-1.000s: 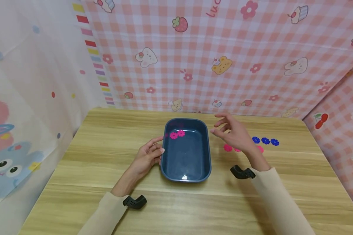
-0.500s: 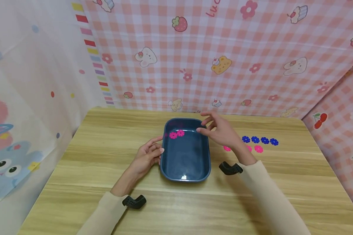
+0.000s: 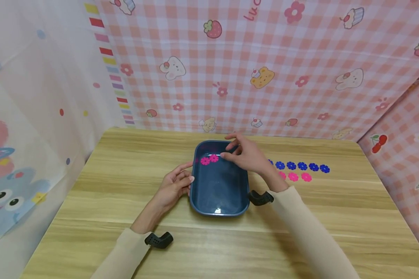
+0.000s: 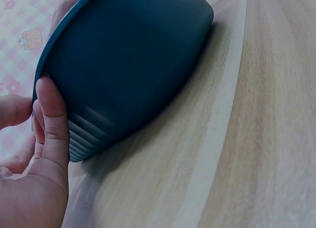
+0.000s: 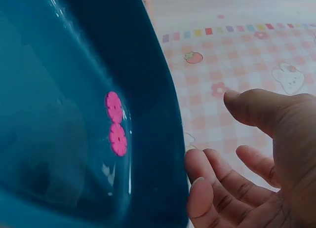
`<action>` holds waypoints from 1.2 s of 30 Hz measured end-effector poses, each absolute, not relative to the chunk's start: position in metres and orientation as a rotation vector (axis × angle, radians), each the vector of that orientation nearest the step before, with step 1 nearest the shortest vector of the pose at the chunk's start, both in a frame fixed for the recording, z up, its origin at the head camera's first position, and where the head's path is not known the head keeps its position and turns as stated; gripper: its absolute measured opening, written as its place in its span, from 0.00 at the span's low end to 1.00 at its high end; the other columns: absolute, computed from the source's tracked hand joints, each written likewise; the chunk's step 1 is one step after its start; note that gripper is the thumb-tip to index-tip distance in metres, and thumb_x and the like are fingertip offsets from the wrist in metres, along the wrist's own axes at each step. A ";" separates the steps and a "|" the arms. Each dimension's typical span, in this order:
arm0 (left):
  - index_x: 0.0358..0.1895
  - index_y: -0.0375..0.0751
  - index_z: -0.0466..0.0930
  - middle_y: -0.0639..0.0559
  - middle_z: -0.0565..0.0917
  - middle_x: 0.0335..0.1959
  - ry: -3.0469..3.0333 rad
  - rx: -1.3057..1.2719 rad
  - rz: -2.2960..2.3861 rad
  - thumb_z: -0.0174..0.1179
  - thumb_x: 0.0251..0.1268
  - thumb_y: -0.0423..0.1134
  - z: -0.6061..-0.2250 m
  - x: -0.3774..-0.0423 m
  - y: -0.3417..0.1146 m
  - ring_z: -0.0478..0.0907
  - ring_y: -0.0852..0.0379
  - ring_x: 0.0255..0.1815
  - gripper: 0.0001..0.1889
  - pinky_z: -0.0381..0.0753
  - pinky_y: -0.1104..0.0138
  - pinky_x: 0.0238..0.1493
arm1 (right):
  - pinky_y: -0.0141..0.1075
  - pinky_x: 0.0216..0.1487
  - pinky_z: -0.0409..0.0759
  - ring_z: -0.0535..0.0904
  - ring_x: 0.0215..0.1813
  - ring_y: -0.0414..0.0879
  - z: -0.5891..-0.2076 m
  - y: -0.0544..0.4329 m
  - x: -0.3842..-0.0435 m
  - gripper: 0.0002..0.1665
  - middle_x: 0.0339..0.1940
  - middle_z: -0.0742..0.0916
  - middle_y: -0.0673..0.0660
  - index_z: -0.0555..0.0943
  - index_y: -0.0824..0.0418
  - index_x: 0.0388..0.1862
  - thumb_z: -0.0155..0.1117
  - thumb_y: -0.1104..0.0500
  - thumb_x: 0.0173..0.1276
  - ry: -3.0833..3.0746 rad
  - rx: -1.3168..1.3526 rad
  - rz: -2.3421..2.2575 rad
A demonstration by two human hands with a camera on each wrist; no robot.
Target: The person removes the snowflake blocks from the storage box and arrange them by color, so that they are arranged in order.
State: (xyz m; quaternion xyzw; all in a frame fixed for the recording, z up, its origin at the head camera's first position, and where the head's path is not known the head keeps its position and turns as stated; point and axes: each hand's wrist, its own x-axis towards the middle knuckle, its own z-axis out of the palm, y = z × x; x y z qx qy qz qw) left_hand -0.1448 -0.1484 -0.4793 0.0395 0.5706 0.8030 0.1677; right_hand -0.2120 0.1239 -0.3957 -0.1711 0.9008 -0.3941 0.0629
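Observation:
A dark blue rectangular tray (image 3: 219,193) stands on the table with two pink flower-shaped discs (image 3: 209,159) lying side by side near its far left corner. My left hand (image 3: 174,188) holds the tray at its left side. In the left wrist view the thumb (image 4: 17,110) is at the rim and a finger (image 4: 53,122) lies against the outer wall. My right hand (image 3: 248,155) hovers over the tray's far right part, fingers bent loosely. Nothing shows between its thumb and fingers in the right wrist view, where the pink discs (image 5: 116,124) lie inside the tray.
Right of the tray, a row of several blue flower-shaped discs (image 3: 302,166) lies on the wooden table (image 3: 209,248). A row of pink discs (image 3: 293,177) lies in front of it, partly behind the right forearm. A checked cloth (image 3: 209,77) hangs at the back.
My right hand has moved left from beside the tray to over it, uncovering more blue discs. The left hand and tray stay where they were.

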 end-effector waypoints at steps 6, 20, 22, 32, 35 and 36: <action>0.78 0.37 0.60 0.55 0.79 0.39 1.624 0.122 2.288 0.55 0.74 0.26 -0.479 -0.144 -0.149 0.77 0.61 0.30 0.31 0.80 0.72 0.28 | 0.42 0.45 0.84 0.83 0.46 0.54 -0.405 0.112 -0.217 0.35 0.52 0.85 0.57 0.70 0.57 0.72 0.71 0.50 0.70 2.669 -0.505 -1.196; 0.78 0.37 0.60 0.54 0.79 0.40 1.623 0.121 2.283 0.53 0.75 0.25 -0.479 -0.145 -0.148 0.77 0.62 0.30 0.30 0.81 0.72 0.28 | 0.39 0.42 0.86 0.87 0.43 0.54 -0.417 0.086 -0.222 0.35 0.51 0.86 0.57 0.71 0.56 0.71 0.71 0.49 0.69 2.528 -0.424 -1.214; 0.78 0.36 0.60 0.54 0.79 0.41 1.622 0.122 2.282 0.54 0.75 0.25 -0.479 -0.145 -0.148 0.77 0.62 0.30 0.30 0.81 0.72 0.28 | 0.38 0.39 0.86 0.87 0.43 0.55 -0.419 0.083 -0.223 0.35 0.50 0.86 0.57 0.71 0.56 0.71 0.71 0.49 0.69 2.499 -0.409 -1.224; 0.78 0.37 0.61 0.51 0.79 0.43 1.612 0.114 2.291 0.55 0.74 0.25 -0.480 -0.145 -0.148 0.77 0.61 0.30 0.31 0.80 0.71 0.28 | 0.36 0.34 0.85 0.86 0.39 0.54 -0.432 0.070 -0.231 0.30 0.41 0.87 0.57 0.75 0.58 0.67 0.71 0.53 0.69 2.439 -0.329 -1.240; 0.78 0.37 0.60 0.53 0.79 0.42 1.620 0.116 2.285 0.54 0.75 0.24 -0.480 -0.145 -0.148 0.77 0.61 0.30 0.31 0.80 0.72 0.28 | 0.37 0.33 0.85 0.85 0.36 0.52 -0.436 0.066 -0.233 0.28 0.38 0.87 0.58 0.76 0.59 0.66 0.71 0.54 0.69 2.433 -0.308 -1.230; 0.78 0.37 0.60 0.53 0.79 0.41 1.622 0.119 2.283 0.54 0.75 0.24 -0.481 -0.145 -0.148 0.77 0.61 0.30 0.31 0.80 0.72 0.28 | 0.37 0.33 0.85 0.85 0.34 0.52 -0.437 0.065 -0.234 0.28 0.36 0.87 0.58 0.76 0.59 0.65 0.71 0.55 0.69 2.435 -0.303 -1.227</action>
